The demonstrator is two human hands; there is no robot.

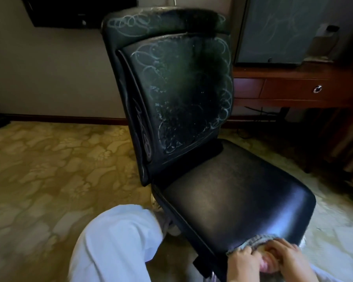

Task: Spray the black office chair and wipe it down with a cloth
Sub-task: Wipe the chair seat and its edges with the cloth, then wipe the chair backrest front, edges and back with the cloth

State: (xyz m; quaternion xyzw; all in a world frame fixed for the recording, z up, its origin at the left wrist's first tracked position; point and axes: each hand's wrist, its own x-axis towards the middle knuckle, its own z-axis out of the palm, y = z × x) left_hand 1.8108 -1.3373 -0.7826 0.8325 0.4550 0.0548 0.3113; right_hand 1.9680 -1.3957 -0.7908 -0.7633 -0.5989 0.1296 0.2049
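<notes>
Two hands, left hand [244, 261] and right hand [288, 254], seemingly clutch the cloth [255, 240]; chair's scribbled backrest [177, 88] lies twelve o'clock.

Item 1, black office chair [192, 119]: upright. The glossy padded seat runs up and away from the fingers [243, 253]. The backrest and headrest, well beyond the fingers, show pale looping scribbles along the edges, whitish speckles on the panel and a dark band down the centre.

Item 2, grey cloth [259, 240]: knit texture, bunched on the seat's front edge, gripped under the fingers with its fold just ahead of them.
</notes>
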